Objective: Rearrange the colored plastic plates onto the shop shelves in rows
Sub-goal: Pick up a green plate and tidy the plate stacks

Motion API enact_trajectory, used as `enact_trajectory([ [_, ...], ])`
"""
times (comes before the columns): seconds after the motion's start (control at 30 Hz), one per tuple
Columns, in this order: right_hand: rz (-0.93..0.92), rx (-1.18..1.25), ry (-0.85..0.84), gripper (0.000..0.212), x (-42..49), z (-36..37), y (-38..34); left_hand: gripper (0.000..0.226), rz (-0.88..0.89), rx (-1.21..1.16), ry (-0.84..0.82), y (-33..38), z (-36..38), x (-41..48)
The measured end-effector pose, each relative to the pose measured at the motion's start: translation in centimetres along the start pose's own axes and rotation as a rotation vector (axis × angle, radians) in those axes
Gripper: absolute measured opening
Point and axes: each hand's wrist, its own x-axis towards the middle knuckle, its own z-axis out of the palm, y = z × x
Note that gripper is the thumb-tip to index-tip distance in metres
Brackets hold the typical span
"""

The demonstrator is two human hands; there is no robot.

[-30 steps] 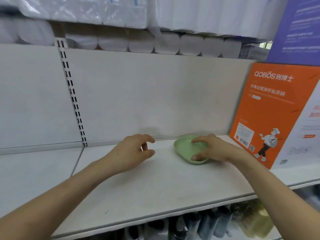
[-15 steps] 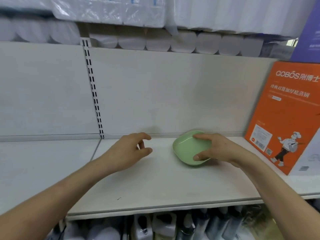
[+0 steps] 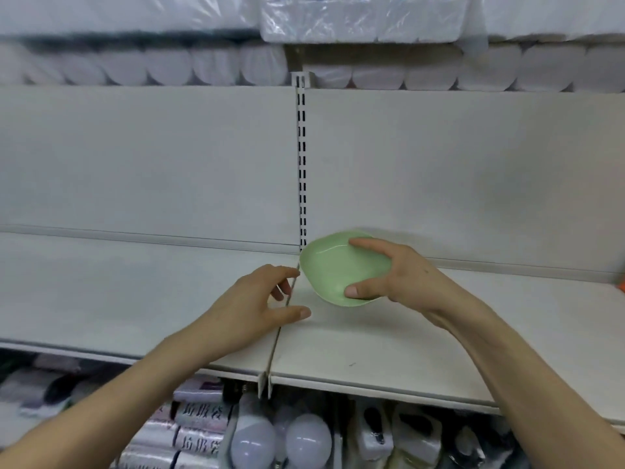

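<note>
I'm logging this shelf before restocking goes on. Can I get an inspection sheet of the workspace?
Surface: white shelf, two boards meeting at a seam.
Job's things: one green plate, tilted, at the back beside the slotted upright; no other plates seen.
Clutter: nothing seen.
Grippers: right hand pinches the green plate between thumb and fingers; left hand holds nothing, fingers loosely curved over the seam.
Cables: nothing seen.
Surroundings: wrapped paper rolls on the level above; light bulbs and packets on the level below.

Paper rolls [image 3: 378, 76] above; light bulbs [image 3: 307, 434], labelled packs [image 3: 199, 418] below.
</note>
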Motion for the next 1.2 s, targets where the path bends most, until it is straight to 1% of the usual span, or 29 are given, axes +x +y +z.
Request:
enact_trajectory([
  [0.2,-0.113,-0.053,-0.123,0.089,3.5,11.5,-7.1,0.068,-0.057,0.101,0.087,-7.0,-8.0,-7.3],
  [0.37,-0.22,-0.083,-0.223,0.089,5.3,24.0,-14.0,0.051,-0.161,0.139,0.207,-13.9,-16.1,-15.3],
  [0.5,-0.298,-0.048,-0.332,0.086,6.0,34.8,-19.2,0.063,-0.204,0.191,0.259,-19.5,-23.2,-22.7],
  [0.57,-0.329,-0.05,-0.385,0.087,6.4,40.2,-21.6,0.065,-0.236,0.232,0.274,-22.3,-26.5,-26.5],
  [0.73,-0.415,-0.061,-0.482,0.085,7.6,52.3,-27.7,0.07,-0.383,0.268,0.342,-28.5,-33.8,-35.7],
  [0.93,-0.451,-0.056,-0.61,0.084,9.9,63.4,-33.2,0.082,-0.549,0.32,0.415,-35.3,-40.3,-44.1],
  [1.2,-0.519,-0.049,-0.675,0.086,14.1,77.2,-38.8,0.075,-0.687,0.348,0.47,-44.7,-47.0,-49.9],
])
